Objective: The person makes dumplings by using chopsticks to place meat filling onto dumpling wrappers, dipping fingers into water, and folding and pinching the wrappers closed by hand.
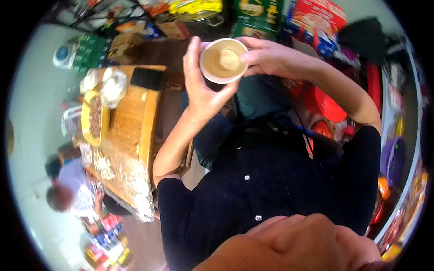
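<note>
A paper cup (212, 67) with a white rim is held in front of my body, its mouth turned up toward the camera. Its inside looks beige, with a paler round patch that I cannot make out as liquid or bare bottom. My left hand (202, 92) wraps the cup from the left, thumb on the near side and fingers on the far side. From the right, my right hand (266, 56) grips the rim, a fingertip lying over its edge. Most of the cup's outer wall is hidden.
To the left, a wooden table (131, 118) carries a yellow dish (86, 119) of brownish food, a plastic bag (114, 88) and a dark flat object (147, 78). Another person (79, 192) sits beyond it. Packed goods (316, 22) and a red container (330, 105) stand right.
</note>
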Available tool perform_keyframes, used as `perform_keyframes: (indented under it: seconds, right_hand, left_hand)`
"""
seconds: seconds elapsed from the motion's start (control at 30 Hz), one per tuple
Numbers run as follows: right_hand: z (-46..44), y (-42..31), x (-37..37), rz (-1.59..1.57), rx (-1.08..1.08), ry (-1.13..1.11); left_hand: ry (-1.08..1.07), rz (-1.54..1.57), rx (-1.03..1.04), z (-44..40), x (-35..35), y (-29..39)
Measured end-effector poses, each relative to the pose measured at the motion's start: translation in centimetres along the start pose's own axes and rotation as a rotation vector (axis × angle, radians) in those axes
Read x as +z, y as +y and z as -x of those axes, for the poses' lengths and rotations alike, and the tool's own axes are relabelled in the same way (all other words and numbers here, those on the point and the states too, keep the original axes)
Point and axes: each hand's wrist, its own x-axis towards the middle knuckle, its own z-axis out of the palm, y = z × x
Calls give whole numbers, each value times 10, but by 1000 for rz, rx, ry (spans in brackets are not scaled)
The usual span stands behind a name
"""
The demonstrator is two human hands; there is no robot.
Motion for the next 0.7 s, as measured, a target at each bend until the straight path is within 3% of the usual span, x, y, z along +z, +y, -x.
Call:
perform_keyframes:
  seconds: [0.2, 0.37, 0.47, 0.5, 0.57, 0.7]
  right_hand:
    - [53, 22, -67, -179, -57, 242]
    - [128, 73, -158, -294, -116, 492]
    - [176, 126, -217, -401, -127, 648]
    - [189, 142, -230, -407, -134, 663]
    - [212, 177, -250, -599, -265, 999]
    - [252, 221, -285, -721, -372, 1194]
  left_hand:
    - [-281, 304, -90, -29, 65, -8]
    - [-583, 465, -299, -37, 151, -38]
    - [-731, 597, -561, -34, 197, -55]
    - [-768, 570, -546, -31, 210, -65]
    - [-848, 606, -558, -25, 232, -86]
    - [-947, 644, -659, -24, 258, -127]
